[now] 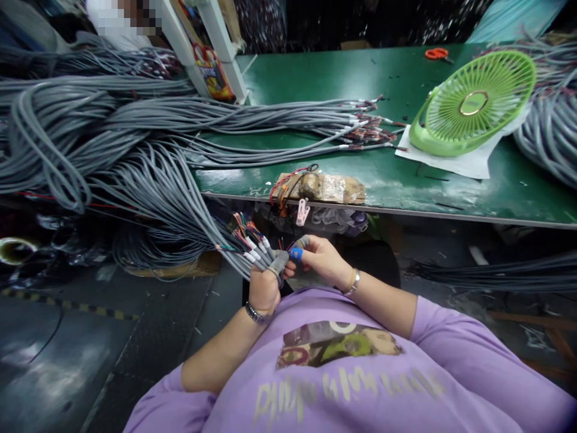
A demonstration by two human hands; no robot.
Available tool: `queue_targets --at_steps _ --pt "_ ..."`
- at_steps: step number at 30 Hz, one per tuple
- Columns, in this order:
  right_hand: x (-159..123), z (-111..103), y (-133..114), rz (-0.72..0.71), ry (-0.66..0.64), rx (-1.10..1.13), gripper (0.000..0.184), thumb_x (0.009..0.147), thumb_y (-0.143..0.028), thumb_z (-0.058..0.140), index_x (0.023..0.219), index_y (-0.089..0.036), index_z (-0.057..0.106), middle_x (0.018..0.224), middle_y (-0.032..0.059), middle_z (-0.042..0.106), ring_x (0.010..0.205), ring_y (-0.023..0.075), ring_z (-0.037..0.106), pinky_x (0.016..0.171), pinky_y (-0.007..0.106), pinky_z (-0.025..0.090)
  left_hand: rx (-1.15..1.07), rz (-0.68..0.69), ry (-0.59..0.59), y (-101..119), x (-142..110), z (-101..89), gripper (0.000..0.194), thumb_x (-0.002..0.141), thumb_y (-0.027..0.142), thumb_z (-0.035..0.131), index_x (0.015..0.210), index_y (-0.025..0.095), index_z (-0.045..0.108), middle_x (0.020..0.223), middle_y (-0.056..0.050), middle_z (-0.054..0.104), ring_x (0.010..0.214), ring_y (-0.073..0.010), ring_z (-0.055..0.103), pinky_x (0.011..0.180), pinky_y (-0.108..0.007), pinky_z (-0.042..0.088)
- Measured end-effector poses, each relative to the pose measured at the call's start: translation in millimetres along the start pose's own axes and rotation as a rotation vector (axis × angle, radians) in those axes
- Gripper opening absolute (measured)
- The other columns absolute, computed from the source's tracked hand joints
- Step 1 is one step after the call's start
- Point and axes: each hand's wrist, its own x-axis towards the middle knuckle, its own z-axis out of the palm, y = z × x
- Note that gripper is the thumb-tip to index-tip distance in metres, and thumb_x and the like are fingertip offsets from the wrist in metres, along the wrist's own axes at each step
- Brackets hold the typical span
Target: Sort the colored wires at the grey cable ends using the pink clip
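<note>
My left hand (265, 290) is closed around a bundle of grey cables (198, 210) in front of my body. Their stripped ends fan out above the fist, with white bands (253, 254) and thin coloured wires (246, 225). My right hand (325, 262) meets the left one, its thumb and forefinger pinched together on thin wires at a cable's end. Grey wrapping covers some fingertips, and a blue band (296, 253) circles one right-hand digit. The wire tips between the fingers are mostly hidden.
A green table (315, 78) stretches ahead, carrying more grey cables (270, 117), a green fan (473, 105) on white paper and orange-handled scissors (436, 54). At its front edge are a taped wooden block (331, 187) and a pink clip (302, 211). Coiled cables (552, 132) lie at right.
</note>
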Motion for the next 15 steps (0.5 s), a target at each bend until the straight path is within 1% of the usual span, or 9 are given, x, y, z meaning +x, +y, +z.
queue_targets --at_steps 3,7,10,13,15 --pt "-1 -1 4 0.002 -0.012 0.007 0.034 0.061 -0.041 0.076 0.070 -0.015 0.057 0.061 -0.0033 0.054 0.053 0.0073 0.045 0.045 0.019 0.038 0.001 0.004 -0.012 -1 1 -0.6 0.025 0.068 0.038 0.071 0.062 0.015 0.063 0.052 0.000 0.063 0.043 -0.0097 0.057 0.043 -0.019 0.040" --pt "-3 0 11 0.034 -0.092 0.052 0.033 0.061 -0.040 0.076 0.068 -0.015 0.056 0.061 -0.0029 0.055 0.051 0.0064 0.042 0.045 0.019 0.034 -0.022 -0.006 0.003 -3 3 -2.1 0.024 0.068 0.036 0.070 0.060 0.016 0.062 0.047 0.002 0.059 0.041 -0.0090 0.055 0.043 -0.019 0.040" --pt "-5 -1 11 0.056 -0.131 0.050 0.035 0.061 -0.042 0.076 0.068 -0.015 0.055 0.062 -0.0027 0.055 0.051 0.0062 0.042 0.046 0.019 0.033 -0.033 -0.004 0.011 -3 4 -3.1 0.023 0.067 0.034 0.071 0.060 0.016 0.062 0.047 0.003 0.059 0.041 -0.0081 0.053 0.042 -0.018 0.041" --pt "-4 -2 8 0.068 -0.099 0.027 0.036 0.063 -0.045 0.076 0.073 -0.015 0.057 0.062 -0.0034 0.054 0.052 0.0067 0.043 0.048 0.020 0.036 -0.054 -0.014 0.014 -4 4 -3.3 0.021 0.067 0.034 0.072 0.063 0.015 0.063 0.050 0.003 0.060 0.042 -0.0071 0.053 0.043 -0.018 0.042" --pt "-2 -2 4 0.052 -0.054 0.032 0.038 0.063 -0.045 0.076 0.078 -0.015 0.058 0.067 -0.0025 0.056 0.055 0.0075 0.047 0.050 0.020 0.038 -0.058 -0.026 0.012 -4 4 -3.2 0.021 0.067 0.034 0.072 0.064 0.015 0.063 0.051 0.003 0.061 0.042 -0.0069 0.053 0.043 -0.017 0.042"
